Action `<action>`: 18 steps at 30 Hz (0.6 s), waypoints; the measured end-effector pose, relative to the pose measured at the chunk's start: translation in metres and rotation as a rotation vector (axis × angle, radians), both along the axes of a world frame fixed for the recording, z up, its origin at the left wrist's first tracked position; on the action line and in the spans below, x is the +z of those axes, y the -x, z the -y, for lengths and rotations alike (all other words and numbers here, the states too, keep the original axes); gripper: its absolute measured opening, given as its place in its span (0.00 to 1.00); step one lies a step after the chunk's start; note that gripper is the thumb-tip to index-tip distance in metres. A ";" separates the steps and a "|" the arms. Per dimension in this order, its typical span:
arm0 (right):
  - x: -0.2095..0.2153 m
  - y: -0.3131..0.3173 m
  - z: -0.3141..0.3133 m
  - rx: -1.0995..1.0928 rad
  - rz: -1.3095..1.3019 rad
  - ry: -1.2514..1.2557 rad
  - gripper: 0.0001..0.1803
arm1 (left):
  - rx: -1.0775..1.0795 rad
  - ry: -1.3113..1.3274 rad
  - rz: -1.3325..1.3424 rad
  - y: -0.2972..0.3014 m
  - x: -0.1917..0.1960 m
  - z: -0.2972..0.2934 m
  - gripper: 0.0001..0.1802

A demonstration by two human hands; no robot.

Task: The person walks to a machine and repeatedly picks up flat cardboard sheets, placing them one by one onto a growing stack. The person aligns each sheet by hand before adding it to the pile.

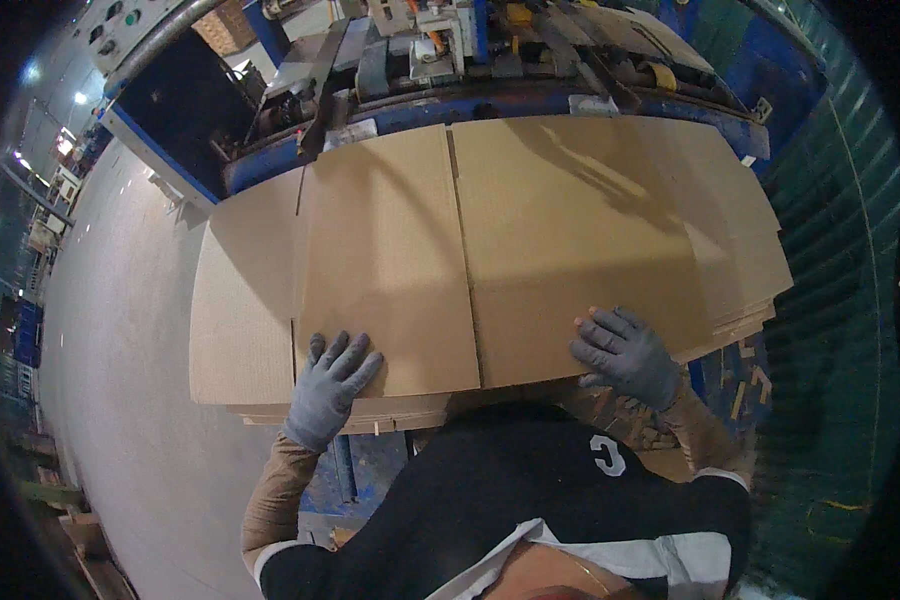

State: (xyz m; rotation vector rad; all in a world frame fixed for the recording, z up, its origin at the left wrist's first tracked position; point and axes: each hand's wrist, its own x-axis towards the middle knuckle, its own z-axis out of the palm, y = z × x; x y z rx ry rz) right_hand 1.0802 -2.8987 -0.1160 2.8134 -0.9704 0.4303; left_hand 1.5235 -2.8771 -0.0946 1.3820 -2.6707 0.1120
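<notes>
A wide flat cardboard box blank [570,230] with slots and crease lines lies in front of me, on top of a stack of similar sheets [745,320]. My left hand [330,390], in a grey glove, rests on the blank's near edge, left of its middle slot. Its fingers are spread and point away from me. Also gloved in grey, my right hand [625,360] lies on the near edge further right, fingers apart and angled to the left. Some of its fingertips look bare. Neither hand grips anything.
Beyond the cardboard stands a blue machine [510,100] with belts and rollers. A control panel with buttons [120,25] is at the far left. Grey floor [120,330] stretches along the left; a green corrugated wall [830,330] runs along the right. Cardboard scraps [740,390] lie below the stack.
</notes>
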 end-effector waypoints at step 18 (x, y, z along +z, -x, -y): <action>0.026 0.077 0.147 -0.324 -0.032 -0.079 0.48 | -0.047 0.393 -0.235 -0.020 -0.017 0.137 0.30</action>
